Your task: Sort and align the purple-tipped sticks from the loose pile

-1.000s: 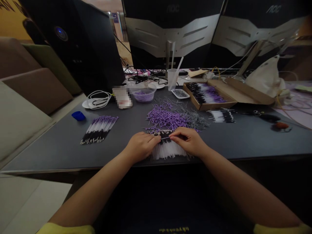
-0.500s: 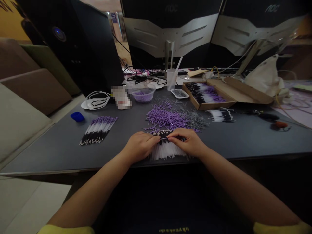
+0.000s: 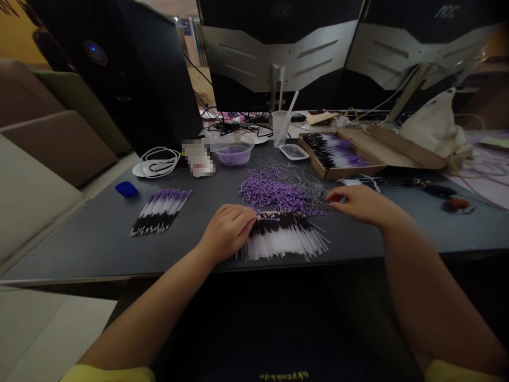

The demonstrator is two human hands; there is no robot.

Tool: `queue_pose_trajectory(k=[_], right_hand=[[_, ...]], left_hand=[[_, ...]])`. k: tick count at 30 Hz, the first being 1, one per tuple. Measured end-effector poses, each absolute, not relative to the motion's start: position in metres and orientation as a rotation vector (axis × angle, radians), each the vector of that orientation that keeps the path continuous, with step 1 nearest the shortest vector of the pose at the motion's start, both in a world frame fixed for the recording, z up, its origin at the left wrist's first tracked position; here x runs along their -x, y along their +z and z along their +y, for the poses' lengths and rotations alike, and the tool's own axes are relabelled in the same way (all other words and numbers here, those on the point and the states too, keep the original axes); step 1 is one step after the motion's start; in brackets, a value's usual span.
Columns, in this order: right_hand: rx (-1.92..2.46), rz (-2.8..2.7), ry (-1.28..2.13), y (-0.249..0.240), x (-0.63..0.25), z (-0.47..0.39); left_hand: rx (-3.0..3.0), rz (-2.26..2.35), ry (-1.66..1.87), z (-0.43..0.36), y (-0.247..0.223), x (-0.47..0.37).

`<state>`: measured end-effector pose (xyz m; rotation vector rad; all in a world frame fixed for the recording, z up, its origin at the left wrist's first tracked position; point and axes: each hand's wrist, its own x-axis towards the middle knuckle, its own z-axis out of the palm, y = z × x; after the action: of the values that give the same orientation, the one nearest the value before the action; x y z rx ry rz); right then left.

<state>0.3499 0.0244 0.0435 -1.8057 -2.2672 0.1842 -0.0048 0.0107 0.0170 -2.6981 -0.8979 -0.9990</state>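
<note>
Left hand (image 3: 228,231): thumb and fingers pinched together at the near end of a thin purple piece (image 3: 269,218), its knobbed end pointing right. The piece lay level over the dark ends of a fanned bundle of black-and-white sticks (image 3: 280,244), at the near edge of the desk (image 3: 217,188); the low hold probably steadied it.

Right hand (image 3: 358,204): loosely curled, thumb and forefinger parted, nothing visible between them. Nearest were scattered grey bits (image 3: 320,197), toward the desk's middle.

Bundle laid pale tips away from the near edge, presumably to keep the ends aligned and within fingertip reach. Purple heap (image 3: 274,190) sat just beyond, likely for short reaches. Purple-ended sticks (image 3: 161,209) lay apart toward the left edge, perhaps to avoid mixing. More filled a carton (image 3: 353,172) nearer the far edge.
</note>
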Motion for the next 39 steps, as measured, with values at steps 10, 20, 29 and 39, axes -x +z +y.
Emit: queue_pose_trajectory(k=[10,20,29,39], right_hand=[[1.876,-2.454,0.363,0.032,-0.349,0.033],[1.705,-2.204,0.181,0.034,-0.348,0.030],[1.777,-2.033,0.165,0.024,-0.349,0.040],[1.703,-1.923,0.171,0.021,-0.339,0.039]], left_hand=[[2.702,-1.007,-1.024,0.018,0.018,0.011],[2.518,-1.091,-1.037,0.016,0.013,0.011],[2.669,-1.009,-0.907,0.016,0.009,0.011],[2.647,-0.848,-0.953,0.015,0.008,0.010]])
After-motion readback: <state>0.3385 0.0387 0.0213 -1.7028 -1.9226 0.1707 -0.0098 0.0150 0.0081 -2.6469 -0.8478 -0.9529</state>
